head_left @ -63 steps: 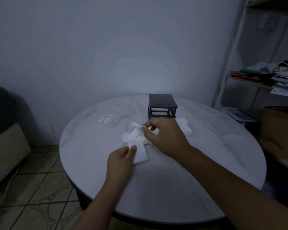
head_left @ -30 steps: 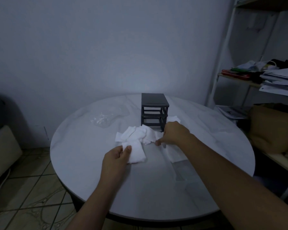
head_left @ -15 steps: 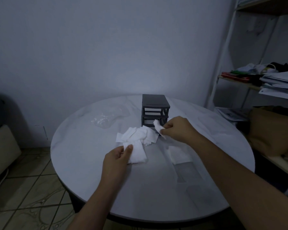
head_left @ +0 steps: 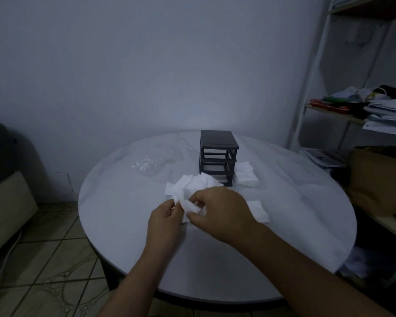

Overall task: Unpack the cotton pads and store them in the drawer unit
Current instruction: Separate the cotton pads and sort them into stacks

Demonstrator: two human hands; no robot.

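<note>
We reach both forearms in from the near edge of the round white table (head_left: 284,248), and our hands meet over its middle. Our left hand (head_left: 164,221) sits low and close to us, back of the hand up, wrist straight, its thumb and forefinger pinched onto the near-left edge of a white cotton pad (head_left: 191,208). Our right hand (head_left: 222,211) comes in from the right with the wrist bent slightly inward and the knuckles arched over the pad; its thumb and forefinger close on the same pad from the right side, and the other fingers curl loosely under the palm. The pad is crumpled between the two sets of fingertips, lifted a little off the tabletop.

Just beyond our fingertips lies a loose heap of cotton pads (head_left: 192,185), overlapping one another flat on the table. Beyond that heap stands the dark drawer unit (head_left: 217,156), upright, its open-fronted tiers facing us; we cannot tell whether anything lies inside them. To the right of the unit, touching its base, rests another stack of pads (head_left: 246,175). Right of our right wrist a single flat pad (head_left: 258,210) lies partly hidden by the hand. Farther off, left of the unit, lies the crumpled clear plastic wrapper (head_left: 151,163).
</note>
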